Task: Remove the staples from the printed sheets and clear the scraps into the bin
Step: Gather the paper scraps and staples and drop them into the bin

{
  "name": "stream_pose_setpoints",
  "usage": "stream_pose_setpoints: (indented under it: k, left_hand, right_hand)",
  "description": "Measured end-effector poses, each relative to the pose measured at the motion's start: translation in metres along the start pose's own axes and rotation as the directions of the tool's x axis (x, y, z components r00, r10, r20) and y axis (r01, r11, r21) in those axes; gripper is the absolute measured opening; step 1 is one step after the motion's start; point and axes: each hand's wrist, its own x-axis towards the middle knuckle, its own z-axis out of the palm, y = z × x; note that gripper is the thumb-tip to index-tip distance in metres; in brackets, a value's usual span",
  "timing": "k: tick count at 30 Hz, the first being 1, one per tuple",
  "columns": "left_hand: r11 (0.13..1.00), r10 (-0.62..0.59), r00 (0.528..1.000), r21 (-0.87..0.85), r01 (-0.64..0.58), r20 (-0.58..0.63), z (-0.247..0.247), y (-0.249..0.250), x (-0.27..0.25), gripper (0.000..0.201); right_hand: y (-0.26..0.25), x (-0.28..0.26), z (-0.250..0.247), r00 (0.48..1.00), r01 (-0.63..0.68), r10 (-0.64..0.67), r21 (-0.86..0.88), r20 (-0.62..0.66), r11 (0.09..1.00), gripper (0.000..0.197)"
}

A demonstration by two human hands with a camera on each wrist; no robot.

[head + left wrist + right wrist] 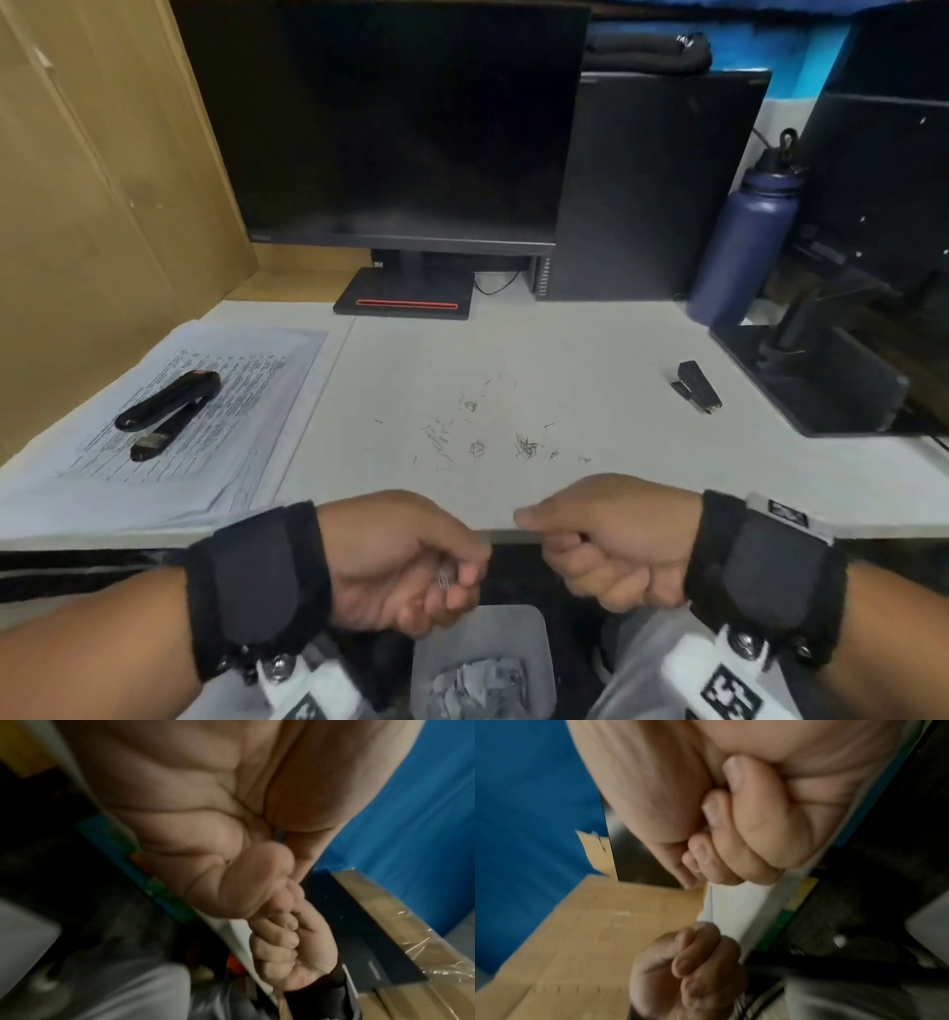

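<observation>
My left hand [441, 586] hangs cupped just below the desk's front edge, fingers curled round a small clump of removed staples [444, 580]. A metal glint [229, 862] shows in its palm folds in the left wrist view. My right hand [565, 547] is a closed fist at the desk edge [873, 529], thumb against the forefinger, with nothing visible in it. Several loose staples [477, 434] lie scattered mid-desk. The printed sheets [246, 411] lie at the left. A grey bin [534, 647] with paper scraps stands on the floor below my hands.
A black stapler [169, 401] rests on the sheets. A small black stapler [696, 386] lies at the right. A monitor [390, 128], a computer case [652, 185], a blue bottle [744, 241] and a second monitor's base [821, 380] line the back and right. A brown panel [92, 180] bounds the left.
</observation>
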Motion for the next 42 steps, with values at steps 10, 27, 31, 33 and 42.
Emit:
stream_pose_setpoints:
  k: [10,27,31,33,42]
  left_hand:
    - [0.878,-0.317,0.894,-0.455,0.151,-0.316,-0.049,-0.128,0.128,0.027]
    - [0.784,-0.372,0.839,-0.618,0.056,-0.396,-0.096,-0.169,0.211,0.095]
    - [0.833,-0.312,0.831,-0.553,0.006,-0.461,-0.090,-0.158,0.205,0.038]
    - [0.878,-0.285,0.852,-0.477,0.047,-0.439,-0.084,-0.153,0.196,0.022]
    - [0.677,0.104,0.968,0.729,0.098,-0.227,-0.011,-0.072,0.078,0.018]
  right_hand:
    - [0.126,0.129,-0.020,0.903,-0.297,0.330,0.157,-0.275,0.942,0.040]
    - [0.153,0.223,-0.021,0.845,-0.261,0.296,0.139,-0.445,0.955,0.061]
    - [0.140,0.219,-0.019,0.878,-0.170,0.281,0.298,-0.386,0.939,0.042]
    - [0.134,0.213,-0.017,0.892,-0.145,0.279,0.360,-0.354,0.922,0.024]
    - [0.074,0.111,0.015,0.992,0.044,-0.094,-0.484,-0.079,0.874,0.036]
